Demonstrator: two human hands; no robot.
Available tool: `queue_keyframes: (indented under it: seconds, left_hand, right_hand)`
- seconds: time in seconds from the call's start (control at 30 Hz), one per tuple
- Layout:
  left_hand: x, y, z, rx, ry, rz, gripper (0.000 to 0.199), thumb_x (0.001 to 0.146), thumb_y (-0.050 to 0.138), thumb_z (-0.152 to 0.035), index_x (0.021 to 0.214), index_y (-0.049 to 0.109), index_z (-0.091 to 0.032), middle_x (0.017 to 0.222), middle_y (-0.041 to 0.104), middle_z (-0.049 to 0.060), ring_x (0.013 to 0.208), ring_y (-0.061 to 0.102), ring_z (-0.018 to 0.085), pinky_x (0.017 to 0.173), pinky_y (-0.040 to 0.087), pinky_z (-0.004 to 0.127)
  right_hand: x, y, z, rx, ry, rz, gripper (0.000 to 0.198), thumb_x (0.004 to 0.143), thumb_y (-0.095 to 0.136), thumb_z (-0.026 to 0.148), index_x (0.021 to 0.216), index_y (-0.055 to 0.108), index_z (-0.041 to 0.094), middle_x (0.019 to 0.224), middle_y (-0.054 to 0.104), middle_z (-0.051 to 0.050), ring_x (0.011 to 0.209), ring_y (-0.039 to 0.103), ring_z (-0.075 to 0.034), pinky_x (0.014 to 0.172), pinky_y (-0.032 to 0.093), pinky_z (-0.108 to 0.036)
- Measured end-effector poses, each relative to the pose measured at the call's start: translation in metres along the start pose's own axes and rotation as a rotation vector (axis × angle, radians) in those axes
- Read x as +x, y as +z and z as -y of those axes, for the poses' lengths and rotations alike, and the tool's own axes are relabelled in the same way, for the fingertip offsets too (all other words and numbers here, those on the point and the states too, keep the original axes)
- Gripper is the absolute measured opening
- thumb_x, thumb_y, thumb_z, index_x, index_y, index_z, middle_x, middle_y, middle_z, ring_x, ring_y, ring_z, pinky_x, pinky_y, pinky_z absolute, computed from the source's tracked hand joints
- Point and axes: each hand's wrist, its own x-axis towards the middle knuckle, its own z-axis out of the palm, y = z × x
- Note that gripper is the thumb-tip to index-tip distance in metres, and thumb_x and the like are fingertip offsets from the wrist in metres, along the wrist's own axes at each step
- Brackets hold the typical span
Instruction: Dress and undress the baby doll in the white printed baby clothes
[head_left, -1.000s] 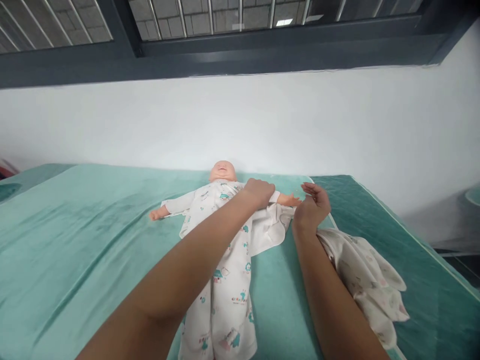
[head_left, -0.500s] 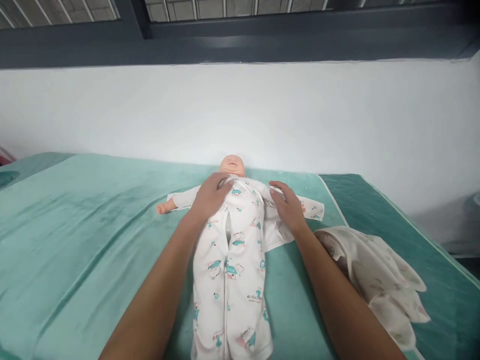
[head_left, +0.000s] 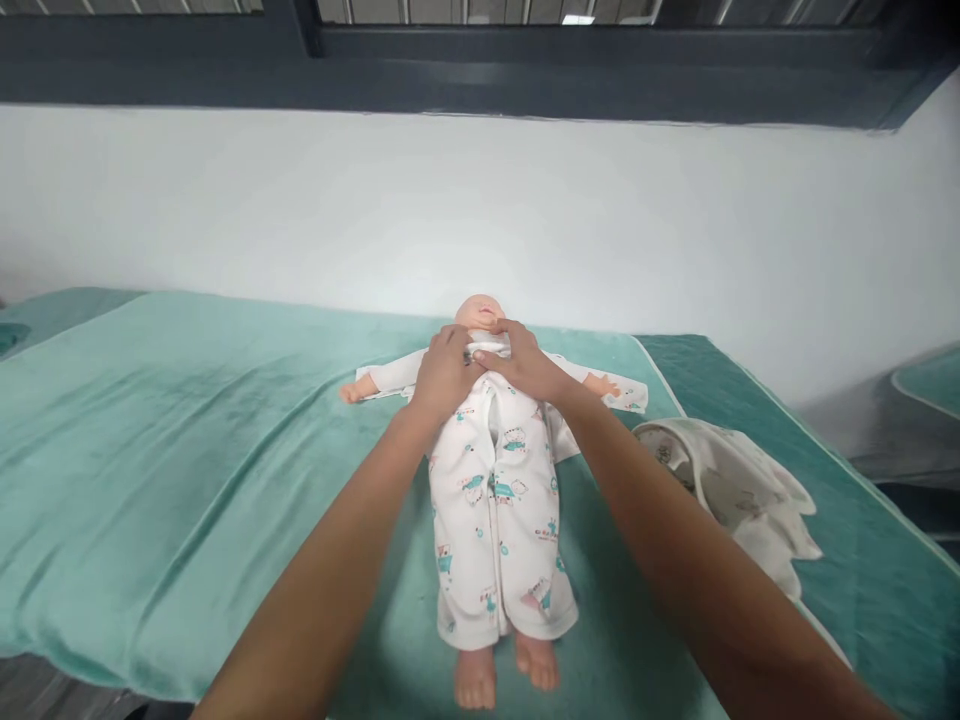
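A baby doll (head_left: 481,312) lies on its back with its arms spread and its bare feet towards me. It wears white printed trousers (head_left: 529,490) with a slit at the crotch, pulled high up the body, and a white long-sleeved top (head_left: 397,373). My left hand (head_left: 448,368) rests on the doll's chest at the left, fingers pointing up towards the neck. My right hand (head_left: 525,362) lies across the upper chest, its fingers by the chin and its thumb apart, close to my left thumb. Both hands partly hide the top's front and the trousers' waist.
A crumpled pale printed cloth (head_left: 735,480) lies to the right, beside my right forearm. Green sheeting (head_left: 247,450) covers the bed, with a darker green strip (head_left: 832,540) at the right. Behind the doll's head rises a white wall (head_left: 480,210) below a dark window frame (head_left: 480,75).
My right hand has moved left from the doll's sleeve onto its upper chest. My left hand stays on the chest. The view has shifted, and the doll's feet now show.
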Motion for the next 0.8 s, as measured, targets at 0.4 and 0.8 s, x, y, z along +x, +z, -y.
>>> queue_keyframes:
  seconds: [0.4,0.8]
  left_hand:
    - [-0.010,-0.018,-0.009,0.253,0.150,-0.040,0.021,0.098,0.043,-0.033,0.100,0.058,-0.019,0.095,0.063,0.011,0.098,0.056,0.028,0.082,0.040,0.037]
    - [-0.068,-0.027,0.041,-0.108,-0.140,-0.043,0.028,0.087,0.056,-0.043,0.071,0.053,-0.021,0.074,0.059,0.001,0.075,0.052,0.019,0.071,0.038,0.031]
  right_hand:
    - [-0.018,-0.007,0.000,0.040,-0.036,-0.261,0.045,0.079,0.060,0.069,0.082,0.064,0.024,0.126,0.046,-0.009,0.125,0.039,-0.028,0.113,0.030,-0.046]
    - [-0.101,-0.009,-0.056,0.486,0.171,-0.151,0.042,0.076,0.069,0.057,0.101,0.067,0.023,0.110,0.065,-0.003,0.110,0.057,-0.025,0.097,0.045,-0.039]
